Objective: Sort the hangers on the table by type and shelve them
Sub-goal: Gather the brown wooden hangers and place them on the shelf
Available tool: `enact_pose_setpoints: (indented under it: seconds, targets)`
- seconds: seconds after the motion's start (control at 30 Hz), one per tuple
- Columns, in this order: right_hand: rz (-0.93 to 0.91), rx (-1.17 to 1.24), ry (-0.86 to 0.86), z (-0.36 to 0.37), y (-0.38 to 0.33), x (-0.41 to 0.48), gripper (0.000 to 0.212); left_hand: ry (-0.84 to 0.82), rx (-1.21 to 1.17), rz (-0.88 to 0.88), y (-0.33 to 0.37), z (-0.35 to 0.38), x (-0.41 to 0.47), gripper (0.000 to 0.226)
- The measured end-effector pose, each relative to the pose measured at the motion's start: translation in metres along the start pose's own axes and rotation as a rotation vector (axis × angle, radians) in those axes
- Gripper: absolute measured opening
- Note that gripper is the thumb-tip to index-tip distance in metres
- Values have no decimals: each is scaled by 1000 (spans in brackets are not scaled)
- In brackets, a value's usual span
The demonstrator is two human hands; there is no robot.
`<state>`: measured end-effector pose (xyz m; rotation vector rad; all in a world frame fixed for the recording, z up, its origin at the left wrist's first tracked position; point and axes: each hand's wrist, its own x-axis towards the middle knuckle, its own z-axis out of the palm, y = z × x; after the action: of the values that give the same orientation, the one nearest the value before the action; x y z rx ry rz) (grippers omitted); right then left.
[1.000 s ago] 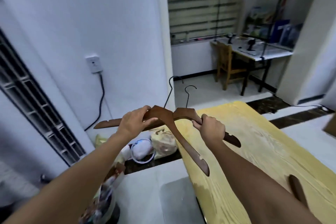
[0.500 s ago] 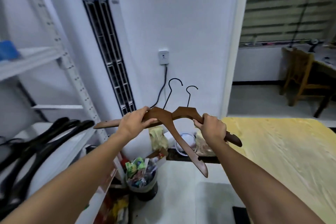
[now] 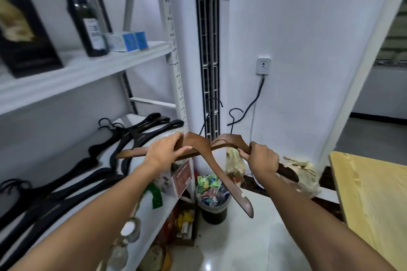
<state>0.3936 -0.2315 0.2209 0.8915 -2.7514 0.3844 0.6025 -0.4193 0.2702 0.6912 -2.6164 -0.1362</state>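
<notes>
1. Both hands are busy. The left hand [image 3: 164,149] is curled over the shoulder of one of the wooden hangers [image 3: 220,174], and the right hand [image 3: 262,158] is wrapped round the arm of the other one.
2. The two are held up in the air, overlapping in the middle, with their hooks pointing up and away. They sit just past the front edge of the lower shelf [image 3: 108,154] and aren't resting on anything.
3. Progress: a bunch of black hangers [image 3: 136,136] is already lying on that shelf, so I'd say one type is sorted and put away. The wooden pair hasn't been shelved yet.
4. Only a corner of the yellow wood-grain desk [image 3: 374,193] is in view on the right, so I can't tell how many hangers are left on it.
5. Room stuff: it's a white metal rack, and the upper shelf [image 3: 88,68] has a dark bottle [image 3: 88,22] and some blue boxes [image 3: 125,40] on it.
6. Straight ahead there's a tall air conditioner [image 3: 209,50] with a wall socket [image 3: 263,66] beside it. A stuffed trash bin [image 3: 212,204] stands on the glossy tile floor below.
</notes>
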Motion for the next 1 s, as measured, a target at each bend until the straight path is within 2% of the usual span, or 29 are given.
enact_pose_setpoints:
  seconds: [0.23, 0.33, 0.43, 0.6, 0.8, 1.0]
  targets:
    - [-122, 46, -3, 12, -77, -27, 43, 42, 76, -153, -64, -30, -67, 47]
    - [-193, 66, -19, 14, -110, -40, 35, 41, 118, -238, -82, -47, -101, 46]
    - [-295, 67, -50, 13, -140, -50, 39, 70, 126, -317, -94, -63, -133, 42]
    - [-446, 117, -80, 7, -187, -69, 24, 113, 166, -502, -104, -94, -191, 48]
    - [-596, 201, -98, 1, -242, -111, 45, 149, 195, -677, -105, -127, -264, 48]
    - [-754, 264, -152, 0, -292, -161, 47, 162, 273, -860, -108, -148, -342, 51]
